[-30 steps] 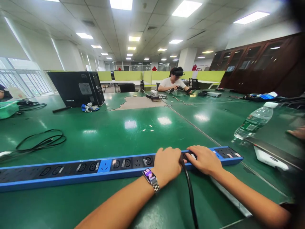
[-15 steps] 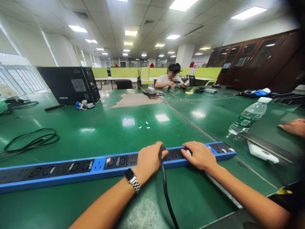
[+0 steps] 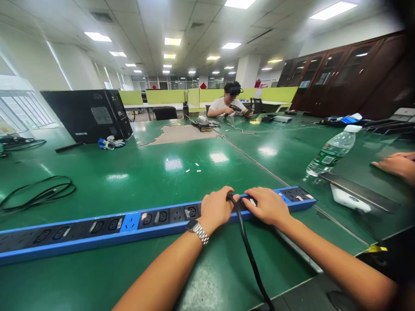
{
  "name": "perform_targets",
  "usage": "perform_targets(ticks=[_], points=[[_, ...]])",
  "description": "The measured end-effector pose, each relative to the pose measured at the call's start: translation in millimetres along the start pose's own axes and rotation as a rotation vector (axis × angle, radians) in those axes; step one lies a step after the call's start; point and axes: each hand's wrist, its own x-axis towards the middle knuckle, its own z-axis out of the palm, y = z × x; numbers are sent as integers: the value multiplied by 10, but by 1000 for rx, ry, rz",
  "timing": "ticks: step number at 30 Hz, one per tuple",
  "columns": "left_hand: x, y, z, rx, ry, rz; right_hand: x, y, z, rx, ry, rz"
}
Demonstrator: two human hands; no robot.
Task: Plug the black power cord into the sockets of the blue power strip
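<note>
- Holding the black cord (image 3: 250, 252) by its end, the left hand (image 3: 215, 207) is closed, near the middle
- Right hand (image 3: 268, 206) lies half-curled over the power strip (image 3: 130, 223); can't tell if it's gripping
- Strip runs from lower left to right of centre

Tabletop (image 3: 142, 181), smooth and glossy on my remote feed; power strip (image 3: 168, 217), matt black plastic on top; bottle (image 3: 331, 153), clear plastic; the watchband (image 3: 201, 232) I see, shiny metal.
</note>
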Motion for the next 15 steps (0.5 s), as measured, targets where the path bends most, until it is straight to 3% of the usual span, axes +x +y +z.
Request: perform_targets(ticks=[8, 11, 15], points=[[22, 92, -69, 160, -86, 74, -3, -32, -32, 22, 5, 1], [-84, 162, 11, 216, -58, 103, -8, -27, -20, 13, 15, -2], [-272, 224, 94, 327, 18, 274, -8, -23, -15, 7, 23, -21]])
